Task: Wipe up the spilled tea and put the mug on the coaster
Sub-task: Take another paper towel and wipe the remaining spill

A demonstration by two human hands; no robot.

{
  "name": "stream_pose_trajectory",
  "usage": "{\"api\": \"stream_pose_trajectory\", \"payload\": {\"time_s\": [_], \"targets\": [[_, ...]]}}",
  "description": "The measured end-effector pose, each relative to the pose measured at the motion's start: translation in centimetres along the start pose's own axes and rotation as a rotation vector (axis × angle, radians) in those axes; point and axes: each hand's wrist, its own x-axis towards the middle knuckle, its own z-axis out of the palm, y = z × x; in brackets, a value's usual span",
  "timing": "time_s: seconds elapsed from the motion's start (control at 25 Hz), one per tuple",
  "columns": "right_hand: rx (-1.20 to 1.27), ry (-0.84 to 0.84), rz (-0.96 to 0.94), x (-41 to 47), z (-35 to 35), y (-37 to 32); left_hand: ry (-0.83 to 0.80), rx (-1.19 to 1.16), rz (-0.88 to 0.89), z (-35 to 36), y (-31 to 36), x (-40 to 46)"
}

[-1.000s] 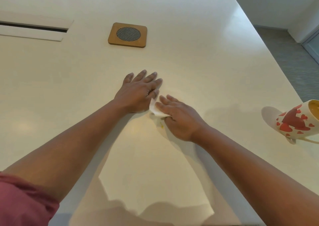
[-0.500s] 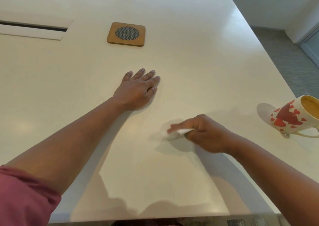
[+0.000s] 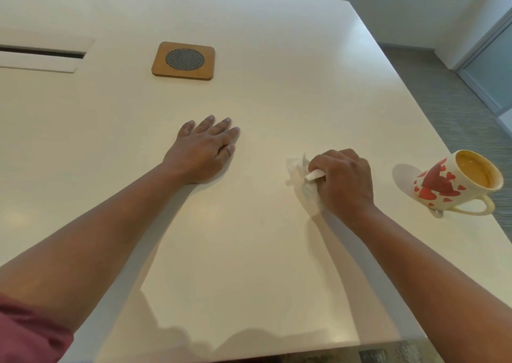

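A cream mug (image 3: 454, 184) with red hearts stands at the table's right edge, tea inside, handle toward me. My right hand (image 3: 345, 181) is closed on a crumpled white tissue (image 3: 300, 175), pressing it on the table left of the mug. My left hand (image 3: 203, 152) lies flat on the table, fingers spread, holding nothing. The square wooden coaster (image 3: 183, 61) with a round grey mesh centre sits farther back, beyond the left hand. I see no clear wet patch on the white table (image 3: 249, 252).
A long cable slot with a raised flap (image 3: 41, 58) runs along the table's far left. The table's right edge drops to a grey floor (image 3: 457, 108) just beyond the mug. A glass door (image 3: 490, 66) stands at the far right.
My right hand slid the tissue rightward from beside the left hand toward the mug and bunched it in a fist. The left hand stayed flat in place.
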Motion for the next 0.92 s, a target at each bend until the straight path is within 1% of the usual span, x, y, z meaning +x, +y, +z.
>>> {"api": "stream_pose_trajectory", "payload": {"time_s": [0.04,0.12,0.24,0.28,0.36,0.56,0.84,0.92], "targets": [[-0.124,-0.007,-0.024,-0.2,-0.1,0.0,0.001,0.002,0.001,0.0,0.0,0.0],[-0.294,-0.034,-0.056,-0.5,-0.6,-0.2,0.006,0.006,0.003,0.1,0.0,0.0],[-0.504,-0.213,-0.056,-1.2,-0.8,-1.4,0.009,-0.001,0.011,0.1,0.0,0.0],[-0.540,-0.250,-0.067,-1.2,-0.8,-1.8,0.010,-0.002,0.010,0.1,0.0,0.0],[-0.499,-0.261,-0.091,-1.2,-0.7,-2.6,0.009,-0.005,0.006,0.0,-0.1,0.0],[-0.203,-0.235,-0.187,-3.4,-0.5,-5.8,0.015,-0.005,0.014,0.1,-0.1,0.0],[-0.091,-0.269,-0.369,-8.5,-0.4,-11.2,0.002,0.023,0.019,0.2,-0.1,0.0],[0.025,-0.298,-0.397,-8.8,0.1,-12.4,-0.004,0.027,0.020,0.2,-0.2,0.0]]}}
